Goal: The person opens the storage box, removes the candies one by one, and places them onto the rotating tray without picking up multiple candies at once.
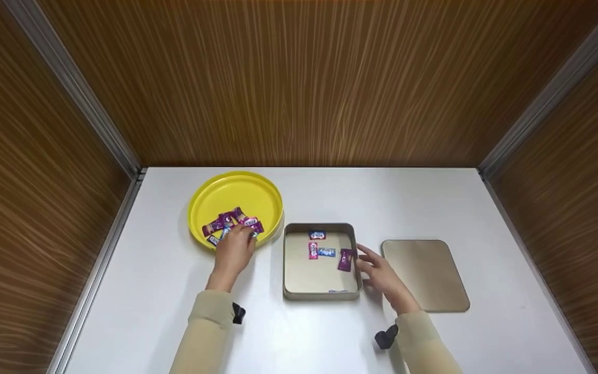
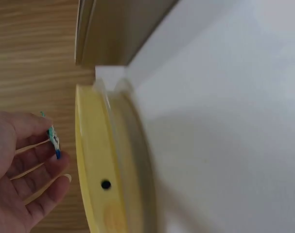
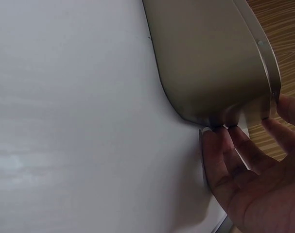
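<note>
My left hand (image 1: 235,248) is over the near edge of a yellow round tray (image 1: 236,189), where several wrapped candies (image 1: 226,219) lie in purple, pink and blue wrappers. Between thumb and fingers it pinches a small wrapped candy (image 2: 54,141), white, green and blue, seen edge-on in the left wrist view. My right hand (image 1: 384,278) touches the right side of an open square metal tin (image 1: 304,280), fingertips against its wall (image 3: 210,92) and thumb by the rim. Several wrapped candies, including a purple one (image 1: 345,259), are inside the tin.
A flat metal lid (image 1: 426,275) lies on the white table (image 1: 325,337), right of the tin and close to my right hand. Wood-grain panels (image 1: 304,83) stand at the back and both sides.
</note>
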Available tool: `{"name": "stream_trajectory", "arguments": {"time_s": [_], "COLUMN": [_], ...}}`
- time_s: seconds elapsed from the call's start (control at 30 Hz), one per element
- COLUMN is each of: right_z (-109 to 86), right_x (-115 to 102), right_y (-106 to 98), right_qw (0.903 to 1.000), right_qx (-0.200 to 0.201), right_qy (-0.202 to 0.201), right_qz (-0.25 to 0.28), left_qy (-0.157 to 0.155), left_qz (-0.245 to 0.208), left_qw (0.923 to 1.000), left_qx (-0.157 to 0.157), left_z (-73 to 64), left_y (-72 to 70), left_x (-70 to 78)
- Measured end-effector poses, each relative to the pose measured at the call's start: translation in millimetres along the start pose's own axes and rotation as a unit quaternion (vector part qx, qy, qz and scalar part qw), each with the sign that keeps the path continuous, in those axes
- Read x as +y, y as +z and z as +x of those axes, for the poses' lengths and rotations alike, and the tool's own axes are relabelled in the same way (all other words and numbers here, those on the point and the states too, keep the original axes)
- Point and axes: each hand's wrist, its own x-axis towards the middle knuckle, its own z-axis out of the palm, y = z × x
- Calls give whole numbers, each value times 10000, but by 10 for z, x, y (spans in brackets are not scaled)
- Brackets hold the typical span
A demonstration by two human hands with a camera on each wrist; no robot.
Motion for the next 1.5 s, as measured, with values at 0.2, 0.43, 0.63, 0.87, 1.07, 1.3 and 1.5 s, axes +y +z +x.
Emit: {"name": "stream_trajectory", "arguments": {"time_s": [0.2, 0.43, 0.63, 0.87, 1.07, 1.3, 1.5], "right_z": [-7, -5, -5, -11, -10, -9, -13], "right_x": [-16, -26, -13, -19, -11, -8, -8], "right_y": [7, 11, 3, 7, 21, 23, 9], "right_qw": [9999, 9996, 9996, 9995, 9997, 9998, 9998], "right_qx": [48, 41, 75, 85, 85, 22, 18], "right_qy": [100, 173, 169, 185, 102, 171, 192], "right_qz": [-96, -218, -234, -236, -219, -94, -104], "left_qy": [-719, -1246, -1664, -2128, -2320, -2333, -2167], "left_qz": [-420, -670, -280, 146, 129, 60, 179], "left_qw": [9957, 9876, 9851, 9769, 9721, 9710, 9748], "left_qx": [-410, -675, -334, -144, -305, -514, -503], "left_z": [43, 87, 163, 271, 330, 335, 309], "left_y": [-103, -158, -182, -208, -224, -218, -193], "left_x": [-248, -456, -559, -600, -610, -629, -575]}}
